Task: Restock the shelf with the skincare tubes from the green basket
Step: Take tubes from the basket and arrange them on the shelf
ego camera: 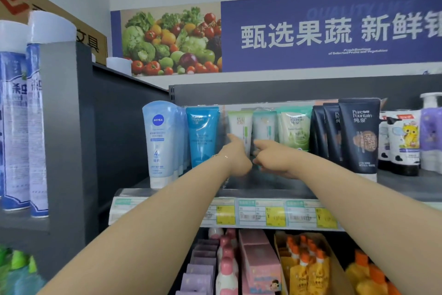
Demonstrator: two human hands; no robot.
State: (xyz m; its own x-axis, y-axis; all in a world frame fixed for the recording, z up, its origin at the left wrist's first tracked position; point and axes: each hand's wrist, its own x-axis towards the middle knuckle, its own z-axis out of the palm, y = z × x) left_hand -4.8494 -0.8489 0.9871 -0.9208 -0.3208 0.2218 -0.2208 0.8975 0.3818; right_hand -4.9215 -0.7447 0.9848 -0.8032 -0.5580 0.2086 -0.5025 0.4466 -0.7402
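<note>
Both my arms reach up to the top shelf [404, 186], where skincare tubes stand upright in a row btwn a light-blue Nivea tube [157, 141] and dark navy tubes [358, 137]. My L hand [236, 156] has its index finger out, tip at a white-green tube [240, 127], other fingers curled. My R hand [272, 158], just beside it, points its index finger left, in front of a pale teal tube [265, 125]. Blurred, so I can't tell whether either hand's fingers grip a tube.
</note>
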